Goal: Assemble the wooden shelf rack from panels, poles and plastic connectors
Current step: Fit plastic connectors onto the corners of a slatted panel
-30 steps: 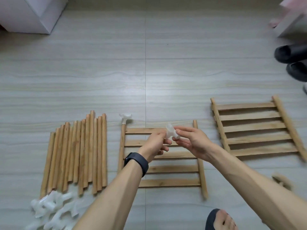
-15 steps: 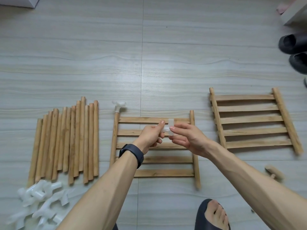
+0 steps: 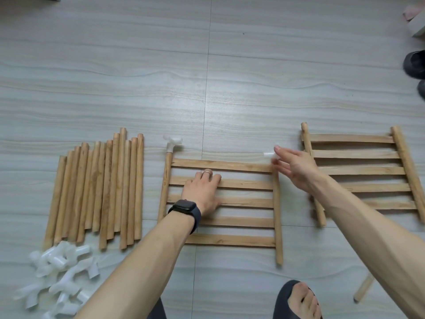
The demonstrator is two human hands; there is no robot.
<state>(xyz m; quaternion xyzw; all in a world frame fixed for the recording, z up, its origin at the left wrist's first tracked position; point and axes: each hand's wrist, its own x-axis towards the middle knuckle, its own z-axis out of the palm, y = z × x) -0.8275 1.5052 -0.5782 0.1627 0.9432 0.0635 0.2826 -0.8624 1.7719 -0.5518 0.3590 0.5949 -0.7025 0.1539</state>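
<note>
A slatted wooden panel (image 3: pixel 241 167) lies flat on the floor in front of me. My left hand (image 3: pixel 202 192), with a watch on the wrist, rests palm down on its middle slats. A white plastic connector (image 3: pixel 172 143) sits on the far end of the panel's left pole. My right hand (image 3: pixel 296 169), blurred, pinches another white connector (image 3: pixel 268 154) at its fingertips, right at the far end of the panel's right pole. Whether that connector touches the pole end I cannot tell.
A row of several loose wooden poles (image 3: pixel 99 187) lies at left, with a pile of white connectors (image 3: pixel 57 279) in front of it. A second slatted panel (image 3: pixel 358 155) lies at right, one loose pole (image 3: pixel 364 288) nearer me. My sandalled foot (image 3: pixel 299 300) is at the bottom; black shoes (image 3: pixel 416 65) far right.
My left hand let go of the connector and dropped flat onto the panel's slats. My right hand carried the connector rightward to the far end of the right pole.
</note>
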